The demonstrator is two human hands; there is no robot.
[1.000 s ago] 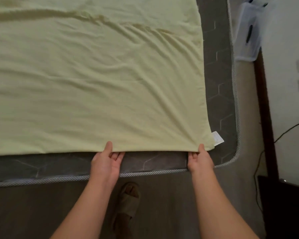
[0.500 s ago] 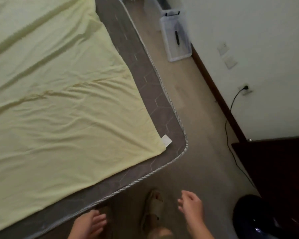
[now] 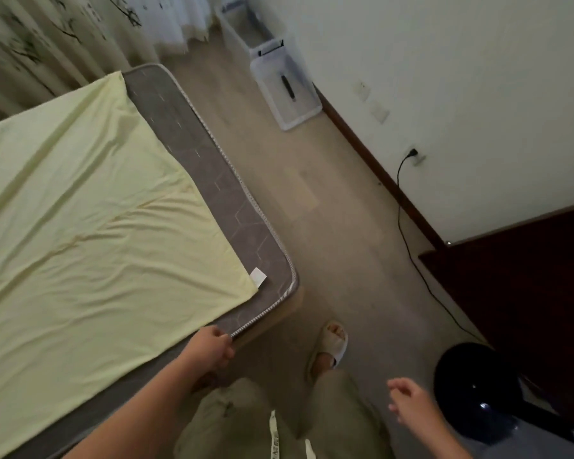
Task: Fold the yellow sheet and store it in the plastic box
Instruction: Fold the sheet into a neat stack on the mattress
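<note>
I see the yellow sheet (image 3: 96, 243) spread flat on the grey mattress (image 3: 193, 154), lightly creased, with its white tag (image 3: 258, 277) at the corner nearest me. The plastic box (image 3: 287, 91), translucent white with a black handle, sits on the floor (image 3: 312, 226) against the wall (image 3: 444, 77), well apart from the sheet

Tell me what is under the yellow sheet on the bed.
The yellow sheet lies on a grey mattress, bare only along the sheet's right and near edges, with striped piping. What is beneath the rest of the sheet is covered and cannot be seen.
</note>
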